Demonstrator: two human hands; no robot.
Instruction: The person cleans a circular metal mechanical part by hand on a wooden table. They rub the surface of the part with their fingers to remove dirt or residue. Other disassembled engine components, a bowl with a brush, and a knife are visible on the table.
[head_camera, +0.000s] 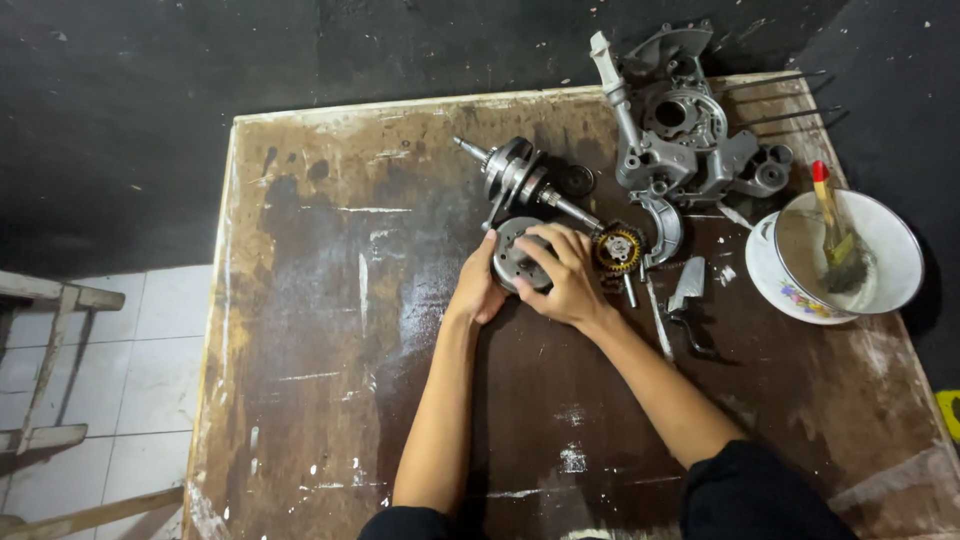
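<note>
Both hands are gripping a round grey metal part (516, 255) lying near the middle of the stained wooden table (320, 330). The left hand (477, 290) is cupping its left edge, fingers curled closed against the rim. The right hand (566, 275) is lying over its top and right side, fingers bent down around it. Just right of the right hand a yellow-toothed gear (618, 249) is sitting. Behind the part a crankshaft (520, 178) is lying, and an engine casing (680, 130) is resting at the far edge. A white bowl (880, 235) holding a brush (832, 222) is standing well apart to the right.
</note>
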